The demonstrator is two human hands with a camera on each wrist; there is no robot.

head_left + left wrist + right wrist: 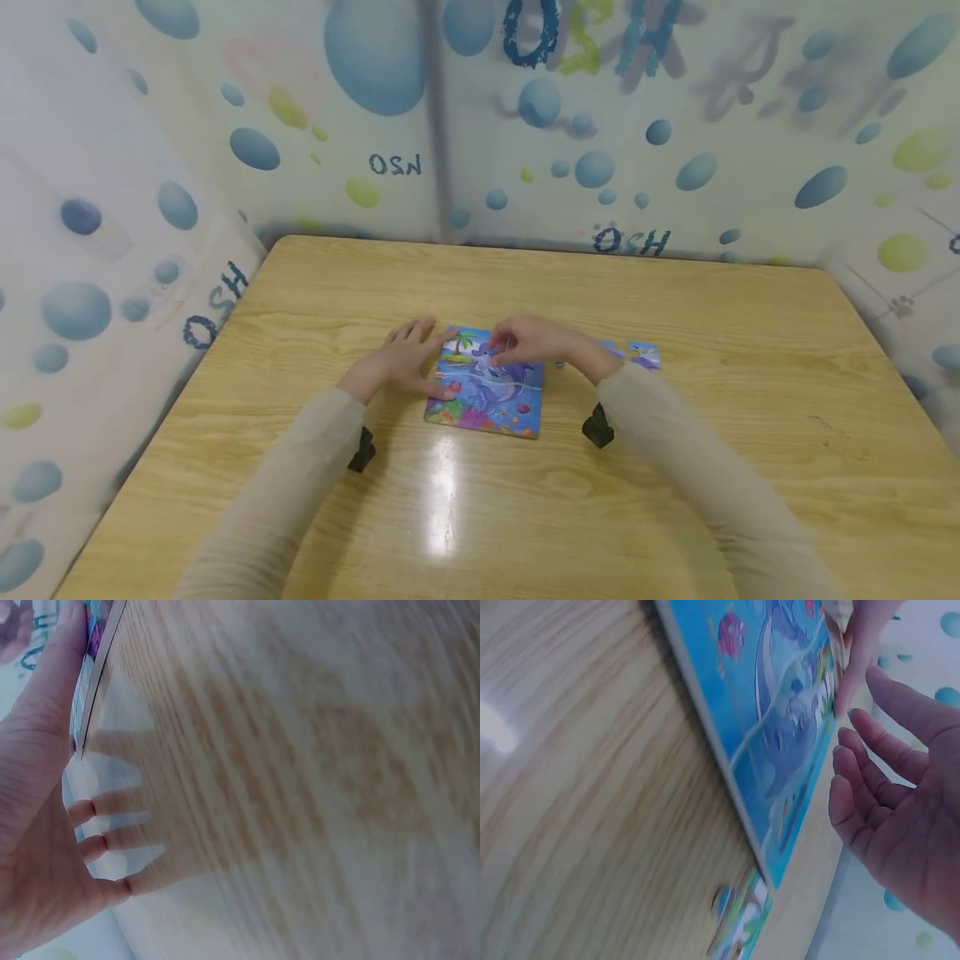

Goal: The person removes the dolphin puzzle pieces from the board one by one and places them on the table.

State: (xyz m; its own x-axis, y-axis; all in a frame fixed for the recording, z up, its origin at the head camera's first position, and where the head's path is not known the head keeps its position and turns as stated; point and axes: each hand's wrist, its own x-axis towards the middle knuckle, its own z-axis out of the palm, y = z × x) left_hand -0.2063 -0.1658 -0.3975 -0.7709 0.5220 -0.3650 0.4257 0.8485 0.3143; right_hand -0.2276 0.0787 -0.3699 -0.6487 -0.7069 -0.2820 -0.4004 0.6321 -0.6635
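Blue puzzle (491,396) lies flat on worktop (540,517), left hand (407,360) spread at its left edge, right hand's (538,340) grip relaxed, seemingly empty, above; lowering the right sleeve (675,433) could displace loose pieces (647,356).

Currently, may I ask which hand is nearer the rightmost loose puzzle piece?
Right hand, over the puzzle left of that piece; left hand is farther, at the puzzle's left edge.

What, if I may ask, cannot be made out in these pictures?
Head view: part of the puzzle, behind the right hand.
Head view: some loose pieces, partly behind the right arm.
Left wrist view: most of the puzzle's picture, cut off by the top edge.
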